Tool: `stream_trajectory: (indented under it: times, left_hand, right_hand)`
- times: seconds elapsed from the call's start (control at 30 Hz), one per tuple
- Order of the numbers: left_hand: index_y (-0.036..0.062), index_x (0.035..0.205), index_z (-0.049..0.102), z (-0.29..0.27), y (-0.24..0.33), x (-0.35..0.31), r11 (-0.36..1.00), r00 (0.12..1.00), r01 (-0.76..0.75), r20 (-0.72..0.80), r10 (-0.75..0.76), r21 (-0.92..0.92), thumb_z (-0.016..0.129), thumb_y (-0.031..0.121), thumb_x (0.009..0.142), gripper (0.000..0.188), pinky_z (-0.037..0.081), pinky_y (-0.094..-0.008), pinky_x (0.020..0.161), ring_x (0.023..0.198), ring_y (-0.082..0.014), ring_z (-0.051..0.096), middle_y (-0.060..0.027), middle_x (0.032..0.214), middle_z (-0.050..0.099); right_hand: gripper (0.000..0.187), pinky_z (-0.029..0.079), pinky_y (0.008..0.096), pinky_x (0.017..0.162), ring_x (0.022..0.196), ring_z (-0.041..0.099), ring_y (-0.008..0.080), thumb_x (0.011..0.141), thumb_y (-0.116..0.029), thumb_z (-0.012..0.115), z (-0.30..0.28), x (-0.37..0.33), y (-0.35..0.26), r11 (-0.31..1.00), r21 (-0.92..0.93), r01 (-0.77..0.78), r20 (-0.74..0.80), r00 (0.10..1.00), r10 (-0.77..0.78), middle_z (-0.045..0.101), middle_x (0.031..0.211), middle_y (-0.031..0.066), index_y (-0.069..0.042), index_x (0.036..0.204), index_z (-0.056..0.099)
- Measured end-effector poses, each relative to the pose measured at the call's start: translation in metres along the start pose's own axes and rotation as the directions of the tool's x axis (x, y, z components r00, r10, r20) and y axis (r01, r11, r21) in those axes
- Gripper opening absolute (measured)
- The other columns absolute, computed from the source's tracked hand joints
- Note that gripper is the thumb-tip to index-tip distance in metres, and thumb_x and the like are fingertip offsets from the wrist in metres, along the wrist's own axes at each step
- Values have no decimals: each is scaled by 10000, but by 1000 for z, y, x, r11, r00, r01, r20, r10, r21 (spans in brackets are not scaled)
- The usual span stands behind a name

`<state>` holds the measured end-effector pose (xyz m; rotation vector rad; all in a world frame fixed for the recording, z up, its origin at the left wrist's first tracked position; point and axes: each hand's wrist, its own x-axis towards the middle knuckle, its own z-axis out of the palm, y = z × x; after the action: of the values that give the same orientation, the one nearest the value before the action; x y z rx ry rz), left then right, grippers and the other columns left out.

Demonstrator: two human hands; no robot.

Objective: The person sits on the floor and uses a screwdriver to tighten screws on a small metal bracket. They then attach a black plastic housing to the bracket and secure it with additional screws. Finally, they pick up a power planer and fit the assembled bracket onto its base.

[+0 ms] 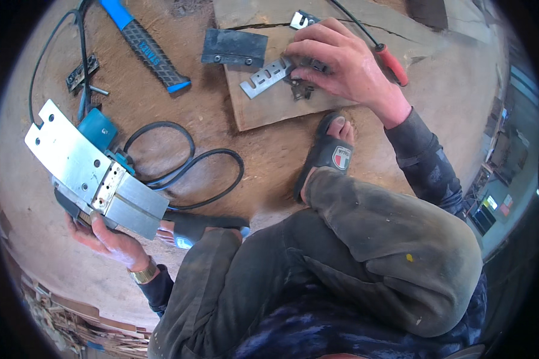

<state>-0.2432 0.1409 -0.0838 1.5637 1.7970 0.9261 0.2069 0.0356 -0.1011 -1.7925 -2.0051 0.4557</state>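
My left hand (115, 242) grips an upturned electric planer (69, 149), its bright metal sole facing up and a bit of its teal body showing. At the plank, my right hand (347, 66) has its fingers curled and pinched over small dark metal parts (302, 90). What lies between those fingers is partly hidden. Against the fingertips is the end of a slotted planer blade (265, 78). Left of it lies a dark rectangular metal plate (235, 48) with two screws. Beyond the hand, another small shiny metal piece (304, 20) rests on the plank.
Beneath the parts is a cracked wooden plank (245, 113). A red-handled screwdriver (392, 64) lies right of my hand. A blue-and-black-handled tool (153, 57), a metal fitting (81, 74) and the looped black cord (221, 194) lie on the dusty ground. My sandalled feet are close by.
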Motion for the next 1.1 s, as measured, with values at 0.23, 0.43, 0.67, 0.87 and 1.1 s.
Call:
stream_trajectory:
  times: [0.23, 0.43, 0.67, 0.87, 1.1]
  left_hand:
    - [-21, 1517, 352, -2, -7, 3, 999, 1000, -26, 17, 25, 31, 556, 310, 923, 710, 431, -521, 1089, 1379, -379, 447, -284, 1525, 401]
    - [21, 1540, 346, 4, -6, 1, 998, 998, 48, -39, -46, 51, 568, 329, 899, 744, 491, -523, 1025, 1361, -385, 455, -266, 1499, 397]
    - [43, 1542, 352, -2, -16, 6, 990, 999, -36, -27, 40, 133, 554, 320, 899, 729, 500, -533, 1012, 1364, -407, 460, -262, 1537, 369]
    - [44, 1532, 362, -9, -14, 6, 968, 1000, -26, -7, 29, 249, 571, 340, 884, 743, 503, -541, 1001, 1366, -421, 466, -282, 1526, 388]
    - [45, 1524, 371, -1, -8, 6, 990, 998, 45, -50, -39, 130, 599, 333, 865, 755, 512, -525, 978, 1332, -428, 490, -279, 1519, 399]
  right_hand:
    - [390, 563, 340, 753, 858, 685, 221, 803, -278, 866, -26, -48, -11, 884, -5, -468, 17, 884, 468, 695, 957, 52, -87, 1110, 719]
    - [325, 560, 349, 686, 772, 683, 237, 791, -263, 869, 9, -78, -11, 877, 71, -475, -152, 864, 480, 668, 900, 59, -82, 1022, 727]
    - [178, 537, 329, 623, 680, 672, 213, 918, -191, 753, 2, -71, -14, 667, 204, -716, -56, 672, 738, 693, 811, 98, -22, 974, 756]
    - [214, 535, 288, 569, 633, 656, 105, 975, -167, 680, -17, -68, -9, 232, 598, -767, 268, 464, 844, 720, 774, 81, 11, 1088, 715]
    - [202, 555, 313, 600, 638, 687, 164, 947, -136, 681, -17, -75, -13, 341, 522, -782, 174, 488, 855, 722, 769, 100, -7, 1101, 707]
